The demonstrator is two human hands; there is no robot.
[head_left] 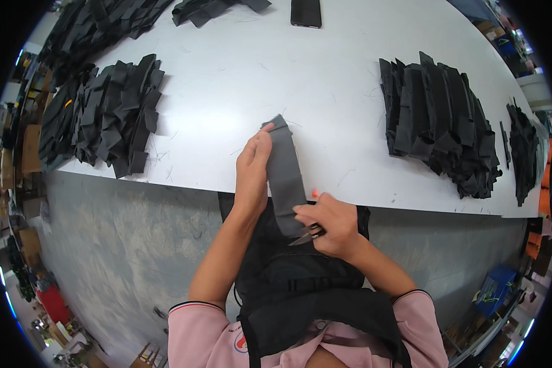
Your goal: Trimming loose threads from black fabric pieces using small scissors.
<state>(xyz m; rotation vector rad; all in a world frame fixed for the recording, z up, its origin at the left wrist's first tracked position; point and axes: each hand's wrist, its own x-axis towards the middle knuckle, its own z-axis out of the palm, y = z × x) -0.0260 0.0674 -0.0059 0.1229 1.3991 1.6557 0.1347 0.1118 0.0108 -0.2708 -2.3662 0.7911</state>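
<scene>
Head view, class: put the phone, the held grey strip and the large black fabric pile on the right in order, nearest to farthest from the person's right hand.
From the right hand:
1. Grey strip: touching it, on its left.
2. Black fabric pile: ahead and to the right.
3. Phone: straight ahead, at the picture's top edge.

White table [227,80], pale glossy top, bright glare patch. Grey floor [135,245], scuffed and blotchy, below table's near edge. Brown cardboard box [32,149] just left of table; red item [54,302] on table's near-left side, kind unclear. Blue crate [497,289] beyond table's near-right corner. Bright light strips [1,271] far out left and right of table.
</scene>
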